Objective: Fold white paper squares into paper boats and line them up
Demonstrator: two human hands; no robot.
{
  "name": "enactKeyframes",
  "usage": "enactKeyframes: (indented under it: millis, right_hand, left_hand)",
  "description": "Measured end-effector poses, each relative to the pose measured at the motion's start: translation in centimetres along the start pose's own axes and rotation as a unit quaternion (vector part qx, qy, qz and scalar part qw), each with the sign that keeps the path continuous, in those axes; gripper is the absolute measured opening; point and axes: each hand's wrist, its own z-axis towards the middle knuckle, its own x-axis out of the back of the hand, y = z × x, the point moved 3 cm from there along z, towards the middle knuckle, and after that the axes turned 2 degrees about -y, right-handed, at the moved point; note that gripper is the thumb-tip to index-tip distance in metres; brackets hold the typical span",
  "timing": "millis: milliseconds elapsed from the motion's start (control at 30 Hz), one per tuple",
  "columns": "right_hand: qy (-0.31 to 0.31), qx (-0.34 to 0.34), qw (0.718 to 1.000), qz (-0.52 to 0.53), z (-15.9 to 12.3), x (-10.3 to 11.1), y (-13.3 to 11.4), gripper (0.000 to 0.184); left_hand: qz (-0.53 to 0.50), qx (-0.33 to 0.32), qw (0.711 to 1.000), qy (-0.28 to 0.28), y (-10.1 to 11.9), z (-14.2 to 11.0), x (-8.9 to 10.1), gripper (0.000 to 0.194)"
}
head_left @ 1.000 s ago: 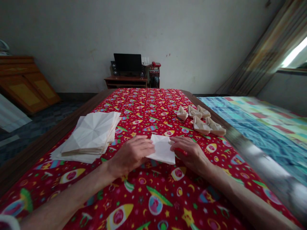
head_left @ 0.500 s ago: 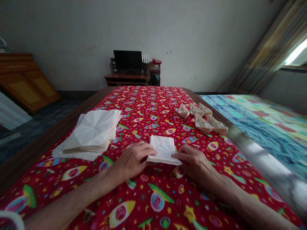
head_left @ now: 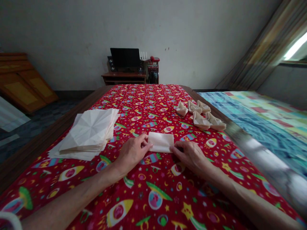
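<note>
A white paper sheet folded into a flat, wide rectangle (head_left: 160,142) lies on the red rocket-print tablecloth (head_left: 153,204) in front of me. My left hand (head_left: 131,152) pinches its left end, and my right hand (head_left: 189,156) holds its right end. To the left of my left hand sits a stack of creased white paper sheets (head_left: 88,131). Several folded paper boats (head_left: 200,115) are grouped beyond my right hand, untouched.
The cloth-covered table has a dark wooden edge (head_left: 57,124) along its left side. A bed with a blue patchwork cover (head_left: 259,127) lies to the right. A low desk with a monitor (head_left: 124,57), speakers and a red telephone (head_left: 154,59) stands against the far wall.
The paper has gone from a taller sheet to a shorter folded rectangle. Both hands have closed in on its ends, and the view has tilted slightly.
</note>
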Motion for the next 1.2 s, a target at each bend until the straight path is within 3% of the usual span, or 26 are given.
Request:
enactKeyframes:
  millis: [100, 200, 367, 467, 567, 767, 867, 1067, 1200]
  right_hand:
    - [-0.013, -0.021, 0.999, -0.031, 0.3, 0.2, -0.3, 0.033]
    - [-0.024, -0.021, 0.998, -0.053, 0.5, 0.3, -0.4, 0.037]
    - [-0.008, -0.011, 0.992, -0.127, 0.6, 0.0, -0.3, 0.040]
    - [-0.005, 0.005, 0.988, -0.156, 0.5, -0.2, -0.4, 0.042]
    - [-0.006, 0.009, 0.983, -0.183, 0.5, -0.3, -0.4, 0.041]
    - [0.002, 0.011, 0.980, -0.200, 0.5, -0.3, -0.4, 0.040]
    - [0.004, 0.010, 0.979, -0.204, 0.5, -0.3, -0.5, 0.039]
    - [0.015, 0.026, 0.978, -0.209, 0.5, -0.4, -0.3, 0.040]
    - [0.014, 0.038, 0.977, -0.207, 0.5, -0.6, -0.3, 0.040]
  left_hand:
    - [-0.002, 0.008, 1.000, 0.024, 0.0, 0.2, -0.2, 0.050]
    - [0.030, 0.008, 0.999, 0.018, 0.1, 0.2, -0.3, 0.065]
    - [0.116, -0.014, 0.993, 0.013, 0.5, -0.1, -0.4, 0.049]
    - [0.149, -0.071, 0.986, 0.015, 0.7, -0.4, -0.5, 0.029]
    - [0.170, -0.114, 0.978, 0.027, 0.9, -0.6, -0.4, 0.022]
    - [0.143, -0.223, 0.964, 0.035, 1.7, -0.5, -0.8, 0.022]
    - [0.129, -0.270, 0.954, -0.001, 2.2, -1.0, -1.3, 0.027]
    - [0.149, -0.267, 0.946, -0.112, 3.4, -2.2, -1.9, 0.041]
    - [0.168, -0.265, 0.941, -0.128, 3.6, -2.4, -2.1, 0.045]
